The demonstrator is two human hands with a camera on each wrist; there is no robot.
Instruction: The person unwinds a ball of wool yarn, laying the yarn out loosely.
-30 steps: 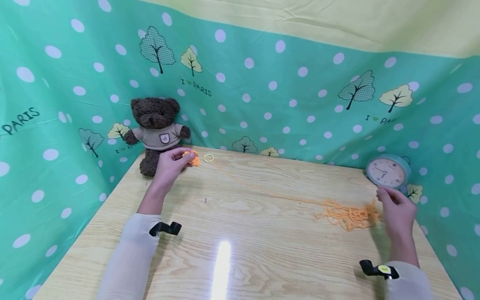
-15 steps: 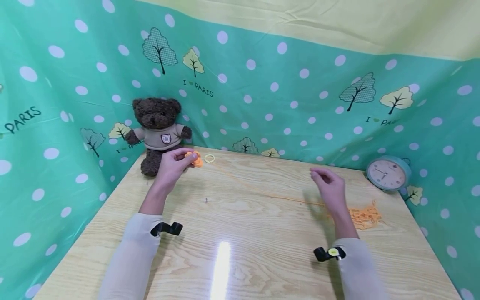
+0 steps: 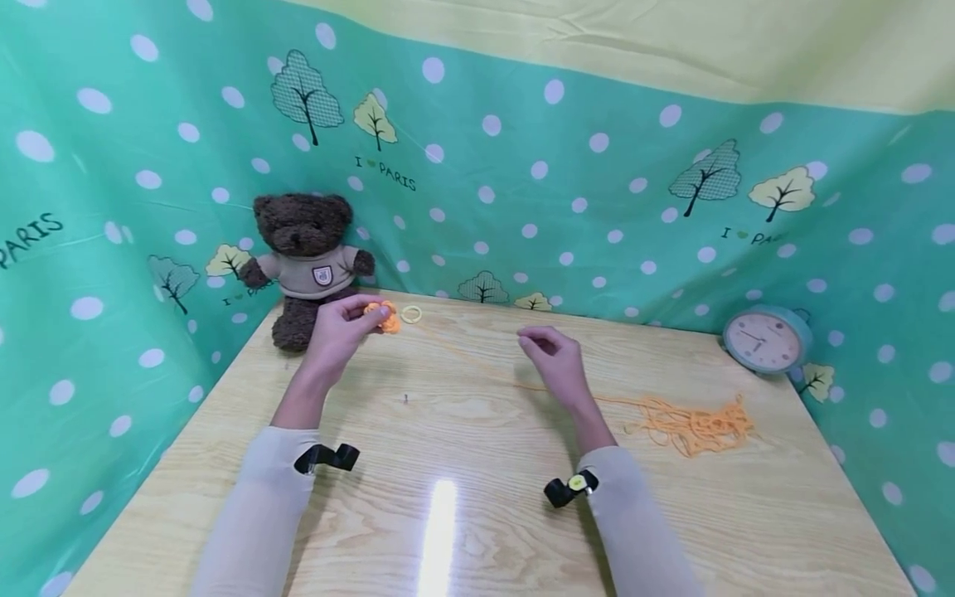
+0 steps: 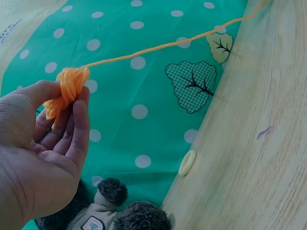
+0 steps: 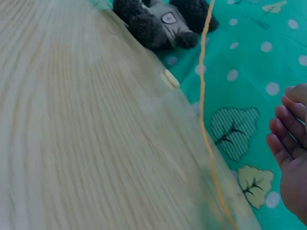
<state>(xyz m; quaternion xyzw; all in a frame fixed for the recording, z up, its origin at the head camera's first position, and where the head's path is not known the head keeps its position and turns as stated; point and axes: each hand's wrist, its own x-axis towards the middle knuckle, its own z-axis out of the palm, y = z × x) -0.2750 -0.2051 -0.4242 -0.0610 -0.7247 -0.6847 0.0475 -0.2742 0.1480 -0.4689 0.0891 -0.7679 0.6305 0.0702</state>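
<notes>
My left hand (image 3: 339,336) pinches a small wound bundle of orange yarn (image 4: 73,84) between thumb and fingers, in front of the teddy bear. From that bundle a single strand (image 4: 158,47) runs taut through the air, then down to the right toward a loose tangle of orange yarn (image 3: 701,424) on the table. My right hand (image 3: 555,365) hovers over the middle of the table near the strand. In the right wrist view its fingers (image 5: 283,136) are loosely bent with nothing in them, and the strand passes to one side.
A brown teddy bear (image 3: 306,249) in a grey shirt sits at the back left. Beside the yarn bundle lies a pale yellow ring (image 3: 411,314). A round teal clock (image 3: 767,340) stands at the back right. Patterned green cloth (image 3: 477,182) walls the wooden table (image 3: 507,506).
My right hand has swept left from beside the clock, over the yarn tangle, to the table's middle. The left hand keeps its grip on the bundle in about the same place.
</notes>
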